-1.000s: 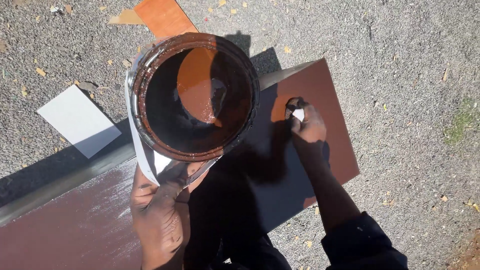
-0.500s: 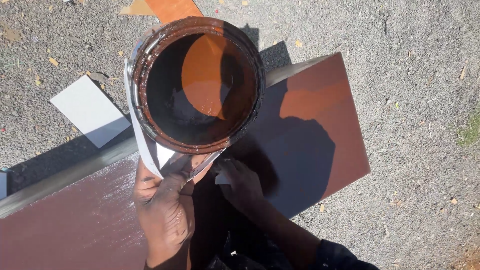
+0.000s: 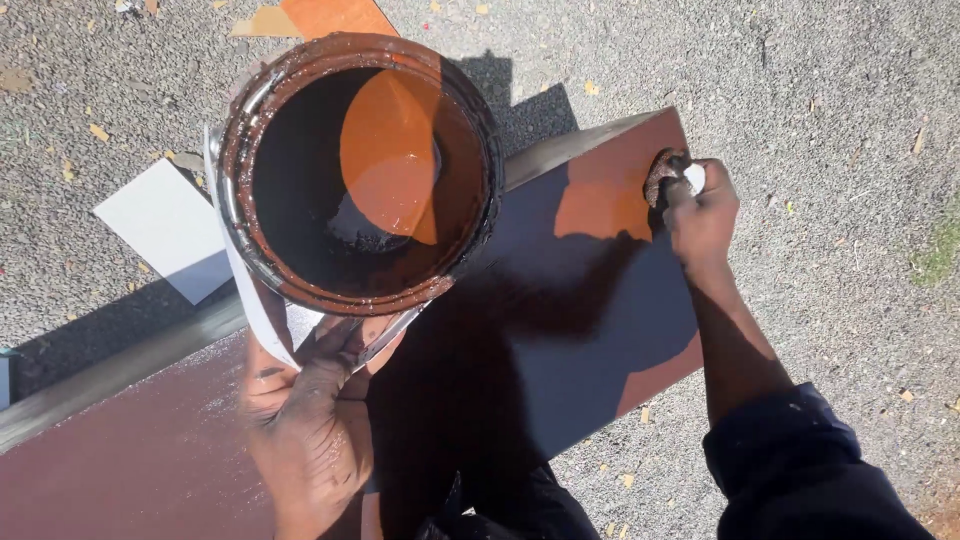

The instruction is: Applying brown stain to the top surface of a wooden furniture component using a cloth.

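My left hand (image 3: 305, 425) grips a round paint can (image 3: 360, 170) from below and holds it up over a long brown-painted board (image 3: 600, 290). The can holds dark reddish-brown paint, with a patch of sunlight on its surface. My right hand (image 3: 700, 215) is closed on a paint-soaked sponge or cloth (image 3: 668, 178) with a white corner showing. It presses that sponge against the board near its far right end. My shadow covers much of the board's middle.
The board lies on grey gravel ground (image 3: 820, 90) strewn with dry leaves. A white flat sheet (image 3: 165, 225) lies to the left of the can. An orange-brown board piece (image 3: 335, 15) shows at the top edge. Grass (image 3: 935, 255) grows at the far right.
My right hand has swept from near the can's lower edge out to the board's far right end. The can stays held up in my left hand.
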